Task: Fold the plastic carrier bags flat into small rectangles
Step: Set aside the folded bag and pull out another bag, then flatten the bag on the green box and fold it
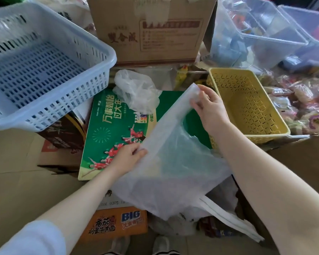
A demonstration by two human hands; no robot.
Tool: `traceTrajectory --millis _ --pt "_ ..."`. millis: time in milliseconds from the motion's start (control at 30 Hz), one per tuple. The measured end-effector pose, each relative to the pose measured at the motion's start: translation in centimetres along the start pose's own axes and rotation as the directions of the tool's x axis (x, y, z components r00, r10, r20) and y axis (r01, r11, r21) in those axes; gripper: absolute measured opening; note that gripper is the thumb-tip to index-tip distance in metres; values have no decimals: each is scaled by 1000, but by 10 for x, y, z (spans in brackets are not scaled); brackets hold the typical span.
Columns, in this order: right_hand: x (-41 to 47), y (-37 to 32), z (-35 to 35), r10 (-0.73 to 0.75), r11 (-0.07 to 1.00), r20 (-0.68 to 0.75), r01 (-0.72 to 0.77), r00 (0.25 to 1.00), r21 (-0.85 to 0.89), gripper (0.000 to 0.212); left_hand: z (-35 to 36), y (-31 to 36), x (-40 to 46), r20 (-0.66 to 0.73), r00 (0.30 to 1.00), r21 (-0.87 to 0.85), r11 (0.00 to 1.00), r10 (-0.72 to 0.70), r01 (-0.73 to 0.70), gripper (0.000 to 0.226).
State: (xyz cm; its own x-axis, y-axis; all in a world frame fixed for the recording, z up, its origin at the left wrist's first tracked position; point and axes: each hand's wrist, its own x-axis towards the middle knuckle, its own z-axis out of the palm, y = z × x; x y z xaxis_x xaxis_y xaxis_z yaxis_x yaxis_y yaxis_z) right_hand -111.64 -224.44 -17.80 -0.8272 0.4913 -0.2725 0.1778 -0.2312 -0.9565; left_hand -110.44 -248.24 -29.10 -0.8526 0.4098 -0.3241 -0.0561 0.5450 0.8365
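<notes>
Head view: two hands stretch one translucent bag [173, 162] at frame centre, left hand [126, 156] pinching its lower edge, right hand [208, 105] its top. A second crumpled bag [136, 91] lies above; two baskets, blue [44, 70] upper left, yellow [247, 105] right.

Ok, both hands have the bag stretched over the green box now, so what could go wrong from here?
1. The translucent bag is held only by pinches at its top edge, left hand and right hand; the thin film could slip out.
2. Its lower part hangs off the green box over clutter, so a fold may crease unevenly.
3. The crumpled bag lies close by and may get swept aside.
</notes>
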Motion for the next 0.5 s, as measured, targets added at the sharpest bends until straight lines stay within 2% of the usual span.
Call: traceTrajectory --millis 67,133,233,300,400,433,500 --pt "12 12 8 -31 976 56 42 998 -213 48 -8 -3 13 -63 998 -6 1000 4 -4 27" --pt "5 32 12 -150 878 144 199 978 -436 53 -22 4 32 -142 989 97 995 42 -28 30" --pt "-24 77 0 -290 587 410 499 865 -637 41 -46 33 68 -227 951 330 936 208 -126 27" --pt "-40 110 -12 -252 382 569 621 783 -684 44 -56 48 94 -253 918 413 892 306 -184 19" --pt "-50 144 -18 -80 167 665 668 742 -725 73 -55 52 114 -237 859 551 791 455 -266 54" --pt "-51 151 -17 -28 116 668 667 743 -736 83 -53 46 113 -229 841 590 757 490 -280 60" --pt "-50 164 -15 82 76 638 634 766 -770 99 -45 20 98 -169 845 640 708 507 -297 56"
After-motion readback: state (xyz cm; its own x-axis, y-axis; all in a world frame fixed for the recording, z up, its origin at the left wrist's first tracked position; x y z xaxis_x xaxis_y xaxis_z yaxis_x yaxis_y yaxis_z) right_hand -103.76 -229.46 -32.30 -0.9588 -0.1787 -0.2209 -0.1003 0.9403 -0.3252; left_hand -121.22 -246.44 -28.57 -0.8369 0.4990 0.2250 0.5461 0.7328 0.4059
